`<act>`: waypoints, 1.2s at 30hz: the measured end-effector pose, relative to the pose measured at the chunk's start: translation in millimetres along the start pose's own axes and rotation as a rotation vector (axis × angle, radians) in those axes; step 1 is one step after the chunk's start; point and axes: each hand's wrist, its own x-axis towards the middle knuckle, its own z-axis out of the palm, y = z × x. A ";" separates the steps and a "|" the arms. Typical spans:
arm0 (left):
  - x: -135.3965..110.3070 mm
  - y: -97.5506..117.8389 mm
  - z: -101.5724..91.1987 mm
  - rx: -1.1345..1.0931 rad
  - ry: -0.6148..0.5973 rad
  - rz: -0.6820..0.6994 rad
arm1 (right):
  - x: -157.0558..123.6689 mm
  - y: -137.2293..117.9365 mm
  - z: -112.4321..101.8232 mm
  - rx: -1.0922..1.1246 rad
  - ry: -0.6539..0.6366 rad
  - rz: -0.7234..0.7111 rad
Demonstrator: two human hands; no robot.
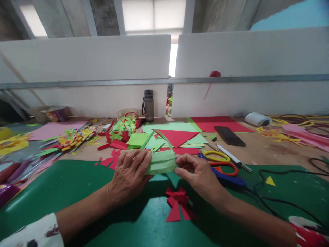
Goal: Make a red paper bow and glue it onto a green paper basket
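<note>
My left hand [132, 169] is closed around the left part of a light green folded paper basket [161, 162], held above the green mat. A thin paper strip rises from it like a handle. My right hand [196, 173] is at the basket's right end, thumb and fingertips pinched together at its edge. Below my hands, a red paper bow [178, 202] with two tails lies on the mat. To the right of my right hand are a blue glue gun [228, 179] and scissors [218, 156] with yellow handles.
A green mat [84, 192] covers the near table. Behind it lie red paper sheets [216, 124], a phone [229, 135], a white pen [228, 153] and finished paper shapes [124, 127]. A dark bottle [148, 106] stands by the white partition [84, 61]. Black cable [280, 202] runs at right.
</note>
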 end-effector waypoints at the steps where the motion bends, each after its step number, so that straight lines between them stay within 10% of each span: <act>1: -0.2 0.5 0.3 0.008 0.003 0.005 | 0.9 0.8 0.5 0.053 0.009 0.028; 14: 1.2 11.7 -0.8 -0.002 0.049 0.032 | 3.1 -0.2 3.7 0.385 -0.075 0.085; 25: 1.1 9.9 -2.5 -0.075 0.012 0.008 | -1.5 5.5 -0.7 -0.732 -0.034 -0.489; 36: 2.0 5.9 -4.5 -0.201 0.064 -0.043 | -0.9 0.7 -1.1 -0.791 -0.005 -0.506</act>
